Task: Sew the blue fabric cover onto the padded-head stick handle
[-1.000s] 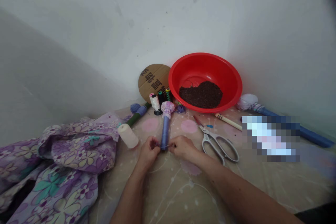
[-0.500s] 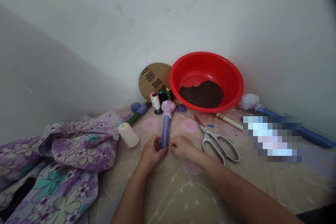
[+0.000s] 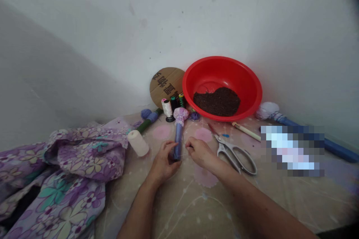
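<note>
A short stick wrapped in blue, with a rounded head of pink patterned cloth, lies in front of me. My left hand curls around its near end from the left, thumb below and fingers along its side. Just right of the stick and apart from it, my right hand is closed in a pinch; what is between its fingertips is too small to make out. To the right of that hand lie open-bladed scissors with silvery handles. A white thread cone lies left of my left hand.
A red basin holding dark grains stands against the wall. Thread spools and a cardboard disc stand beside it. Flowered cloth is heaped left. At right lie a pale stick and a blue-wrapped, white-headed stick.
My right hand has moved slightly up and right, away from the stick's near end. My left fingers have shifted up along the stick. The view has tilted slightly.
</note>
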### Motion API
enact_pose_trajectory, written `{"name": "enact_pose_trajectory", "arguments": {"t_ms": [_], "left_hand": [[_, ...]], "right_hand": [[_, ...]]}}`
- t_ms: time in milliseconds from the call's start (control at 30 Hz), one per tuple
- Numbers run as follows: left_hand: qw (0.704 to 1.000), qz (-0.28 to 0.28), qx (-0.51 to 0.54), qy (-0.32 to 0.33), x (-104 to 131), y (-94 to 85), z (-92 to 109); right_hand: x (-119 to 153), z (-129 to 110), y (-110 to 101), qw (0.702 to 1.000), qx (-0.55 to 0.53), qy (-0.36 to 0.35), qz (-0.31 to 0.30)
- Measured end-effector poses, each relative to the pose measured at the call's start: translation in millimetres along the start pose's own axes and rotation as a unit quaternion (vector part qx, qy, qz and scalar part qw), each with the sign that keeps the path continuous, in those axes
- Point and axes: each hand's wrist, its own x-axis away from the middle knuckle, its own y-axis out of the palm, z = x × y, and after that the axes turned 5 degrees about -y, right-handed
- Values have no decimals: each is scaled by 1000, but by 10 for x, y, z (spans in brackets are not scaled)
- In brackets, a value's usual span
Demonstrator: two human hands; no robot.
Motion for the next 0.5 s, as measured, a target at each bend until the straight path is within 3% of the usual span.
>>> {"name": "enact_pose_trajectory", "arguments": {"t_ms": [100, 333, 500], "left_hand": [[997, -18, -27, 66, -13, 6, -11], [998, -20, -41, 54, -21, 9, -80], [997, -29, -43, 58, -2, -3, -75]], "right_hand": [[4, -39, 26, 998, -62, -16, 9], [53, -51, 104, 992, -125, 13, -29], [207, 22, 197, 991, -128, 43, -16]]}}
